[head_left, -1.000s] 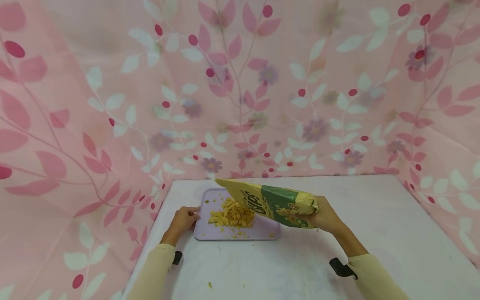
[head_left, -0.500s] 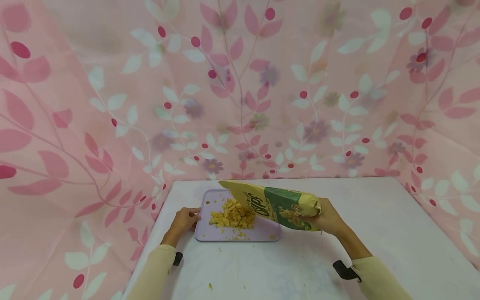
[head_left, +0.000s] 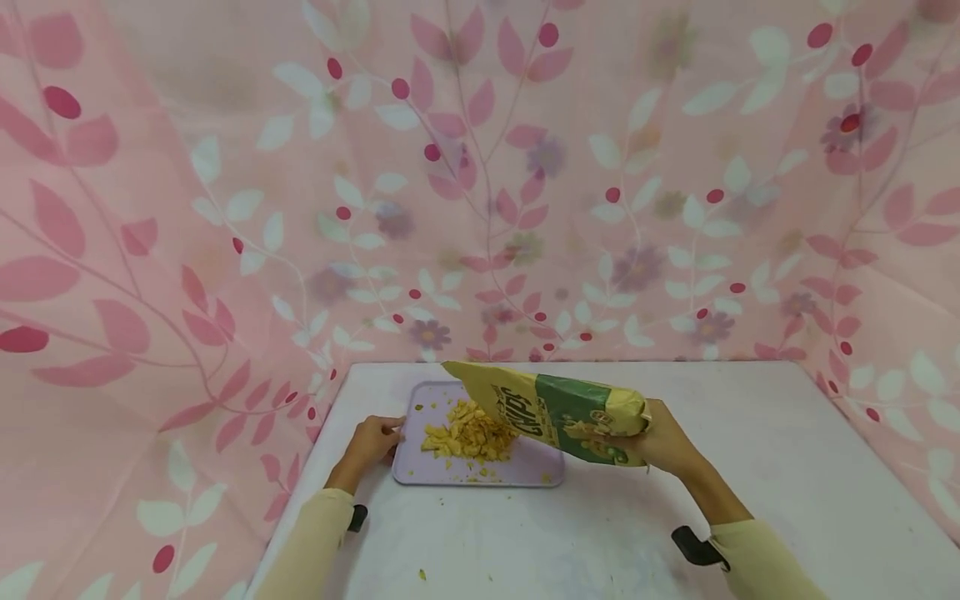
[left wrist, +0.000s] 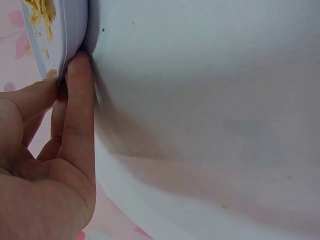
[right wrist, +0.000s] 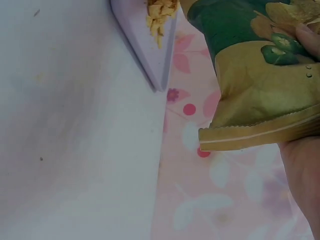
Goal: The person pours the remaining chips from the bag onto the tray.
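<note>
A lilac tray (head_left: 536,473) lies on the white table, bearing a heap of yellow chips (head_left: 471,432) and scattered crumbs. At its left edge, my left hand (head_left: 372,442) pinches the rim; in the left wrist view the thumb is on top and fingers (left wrist: 80,110) are beneath. My right hand (head_left: 667,437) grips the bottom end of a yellow and green chip bag (head_left: 573,412). The bag slants down to the left, its top end over the tray's right part, hiding some of the heap. Its sealed bottom edge shows in the right wrist view, where the right hand (right wrist: 302,175) is partly cut off.
Small crumbs (head_left: 422,575) dot the white table (head_left: 757,450) in front of the tray. A pink floral curtain (head_left: 487,183) hangs behind and along both sides of the table. Dark straps (head_left: 697,546) sit at both wrists.
The whole head view has shifted slightly, moving everything a little right and down. The bag, heap and both hands keep nearly the same places relative to one another.
</note>
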Demonstrator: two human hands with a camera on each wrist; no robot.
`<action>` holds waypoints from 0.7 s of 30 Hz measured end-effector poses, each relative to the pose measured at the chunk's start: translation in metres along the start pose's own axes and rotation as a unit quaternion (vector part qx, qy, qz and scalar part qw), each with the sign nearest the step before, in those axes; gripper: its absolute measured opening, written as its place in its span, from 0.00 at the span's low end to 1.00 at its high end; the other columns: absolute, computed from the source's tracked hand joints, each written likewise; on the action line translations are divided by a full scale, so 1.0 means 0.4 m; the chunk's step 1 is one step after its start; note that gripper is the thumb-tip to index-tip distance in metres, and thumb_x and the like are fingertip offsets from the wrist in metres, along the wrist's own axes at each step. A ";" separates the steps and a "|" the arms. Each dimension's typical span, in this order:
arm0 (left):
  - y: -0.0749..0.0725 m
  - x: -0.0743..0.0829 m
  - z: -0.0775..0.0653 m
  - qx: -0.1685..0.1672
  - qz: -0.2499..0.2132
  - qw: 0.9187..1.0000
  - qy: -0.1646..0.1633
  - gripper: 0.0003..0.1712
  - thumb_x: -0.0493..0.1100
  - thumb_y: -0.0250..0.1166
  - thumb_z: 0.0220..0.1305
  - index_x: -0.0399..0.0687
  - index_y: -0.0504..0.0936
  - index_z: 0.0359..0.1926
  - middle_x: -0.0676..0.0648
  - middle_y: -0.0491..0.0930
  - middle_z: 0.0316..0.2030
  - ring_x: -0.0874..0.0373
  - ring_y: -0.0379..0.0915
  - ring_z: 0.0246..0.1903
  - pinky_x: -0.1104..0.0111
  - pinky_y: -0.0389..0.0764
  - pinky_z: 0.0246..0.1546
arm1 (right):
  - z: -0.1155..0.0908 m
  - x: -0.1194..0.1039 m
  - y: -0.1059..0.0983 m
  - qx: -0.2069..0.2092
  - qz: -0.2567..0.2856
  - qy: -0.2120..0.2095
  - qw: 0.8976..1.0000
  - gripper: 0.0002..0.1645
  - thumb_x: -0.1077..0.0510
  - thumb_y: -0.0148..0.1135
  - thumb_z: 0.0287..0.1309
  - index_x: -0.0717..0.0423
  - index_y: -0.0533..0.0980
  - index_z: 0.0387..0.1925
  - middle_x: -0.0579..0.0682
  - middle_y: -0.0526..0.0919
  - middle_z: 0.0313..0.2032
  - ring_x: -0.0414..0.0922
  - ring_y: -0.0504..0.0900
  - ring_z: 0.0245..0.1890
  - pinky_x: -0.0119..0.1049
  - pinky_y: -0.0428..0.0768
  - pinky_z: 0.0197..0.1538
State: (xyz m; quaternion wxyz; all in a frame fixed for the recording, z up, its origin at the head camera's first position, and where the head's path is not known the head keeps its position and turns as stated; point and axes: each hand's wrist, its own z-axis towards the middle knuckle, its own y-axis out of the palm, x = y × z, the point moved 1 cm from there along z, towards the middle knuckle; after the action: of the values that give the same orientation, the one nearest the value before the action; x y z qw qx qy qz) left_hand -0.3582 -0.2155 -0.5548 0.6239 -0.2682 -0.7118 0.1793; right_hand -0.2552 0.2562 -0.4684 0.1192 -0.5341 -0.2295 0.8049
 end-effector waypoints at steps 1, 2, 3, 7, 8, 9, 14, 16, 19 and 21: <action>0.002 -0.001 0.001 -0.002 0.000 1.000 0.000 0.24 0.33 0.64 0.64 0.38 0.76 0.61 0.45 0.81 0.31 0.56 0.78 0.25 0.64 0.82 0.24 | -0.001 0.001 -0.001 0.004 0.007 0.000 1.000 0.29 0.67 0.77 0.43 0.64 0.78 0.51 0.53 0.85 0.42 0.38 0.83 0.41 0.35 0.82 0.43; 0.003 -0.002 0.002 -0.003 -0.002 1.000 0.000 0.24 0.33 0.65 0.63 0.38 0.76 0.61 0.45 0.81 0.31 0.56 0.78 0.25 0.64 0.83 0.24 | -0.003 0.000 -0.004 0.006 0.022 0.002 1.000 0.30 0.68 0.77 0.43 0.65 0.77 0.51 0.52 0.85 0.43 0.37 0.82 0.42 0.34 0.82 0.43; 0.004 -0.003 0.002 -0.003 -0.003 1.000 0.002 0.24 0.33 0.65 0.63 0.38 0.76 0.61 0.45 0.81 0.30 0.56 0.79 0.25 0.64 0.83 0.24 | -0.004 -0.006 -0.007 0.007 0.039 -0.001 0.999 0.30 0.69 0.76 0.44 0.65 0.76 0.53 0.51 0.85 0.44 0.37 0.82 0.43 0.34 0.82 0.43; 0.007 -0.007 0.002 0.002 0.003 1.000 0.001 0.24 0.33 0.65 0.62 0.38 0.77 0.60 0.45 0.82 0.28 0.56 0.80 0.23 0.65 0.83 0.24 | -0.005 -0.043 -0.016 0.014 0.099 -0.029 0.995 0.32 0.72 0.73 0.46 0.65 0.74 0.56 0.47 0.83 0.47 0.37 0.82 0.47 0.33 0.82 0.46; 0.008 -0.007 0.002 0.003 0.005 1.000 0.002 0.24 0.32 0.65 0.62 0.37 0.77 0.60 0.45 0.82 0.28 0.56 0.80 0.23 0.65 0.83 0.23 | -0.005 -0.056 -0.017 0.011 0.096 -0.033 0.995 0.32 0.72 0.73 0.46 0.65 0.74 0.55 0.47 0.84 0.47 0.37 0.81 0.47 0.33 0.81 0.47; 0.007 -0.007 0.002 0.005 0.004 1.000 0.003 0.24 0.32 0.65 0.62 0.37 0.77 0.60 0.45 0.82 0.28 0.56 0.80 0.23 0.65 0.82 0.23 | -0.004 -0.066 -0.016 0.008 0.085 -0.038 0.996 0.31 0.71 0.74 0.46 0.66 0.75 0.54 0.48 0.84 0.46 0.37 0.82 0.47 0.33 0.81 0.47; 0.011 -0.006 0.002 0.002 -0.005 1.000 0.001 0.24 0.32 0.65 0.62 0.37 0.76 0.60 0.45 0.80 0.28 0.56 0.79 0.23 0.64 0.83 0.23 | -0.010 -0.058 -0.006 -0.011 0.032 -0.005 0.999 0.29 0.67 0.76 0.45 0.64 0.77 0.52 0.55 0.85 0.44 0.36 0.82 0.44 0.33 0.81 0.46; 0.013 -0.004 -0.001 -0.001 -0.005 1.000 -0.006 0.24 0.32 0.65 0.63 0.37 0.76 0.61 0.45 0.80 0.28 0.57 0.79 0.23 0.64 0.83 0.23 | -0.013 -0.044 -0.009 -0.012 0.052 0.007 0.999 0.32 0.67 0.76 0.46 0.65 0.75 0.55 0.54 0.84 0.46 0.36 0.81 0.46 0.34 0.81 0.47; 0.013 -0.005 -0.001 -0.003 -0.004 1.000 -0.009 0.24 0.32 0.64 0.63 0.38 0.76 0.61 0.44 0.80 0.30 0.57 0.78 0.24 0.64 0.83 0.23 | -0.011 -0.039 -0.021 -0.004 0.089 -0.012 0.996 0.33 0.67 0.74 0.48 0.63 0.74 0.57 0.48 0.83 0.48 0.36 0.81 0.48 0.33 0.81 0.47; 0.010 -0.005 -0.001 -0.003 -0.006 1.000 -0.013 0.24 0.33 0.65 0.63 0.39 0.76 0.61 0.44 0.80 0.30 0.57 0.78 0.25 0.64 0.83 0.23 | -0.010 -0.047 -0.026 -0.008 0.132 -0.030 0.991 0.32 0.71 0.71 0.50 0.67 0.71 0.58 0.45 0.82 0.50 0.38 0.81 0.50 0.37 0.82 0.47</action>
State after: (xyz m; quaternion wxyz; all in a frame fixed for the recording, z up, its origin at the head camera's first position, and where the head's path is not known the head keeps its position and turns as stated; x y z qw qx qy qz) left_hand -0.3571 -0.2136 -0.5587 0.6149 -0.2638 -0.7218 0.1771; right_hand -0.2446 0.2580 -0.4491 0.0010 -0.5364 -0.1667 0.8273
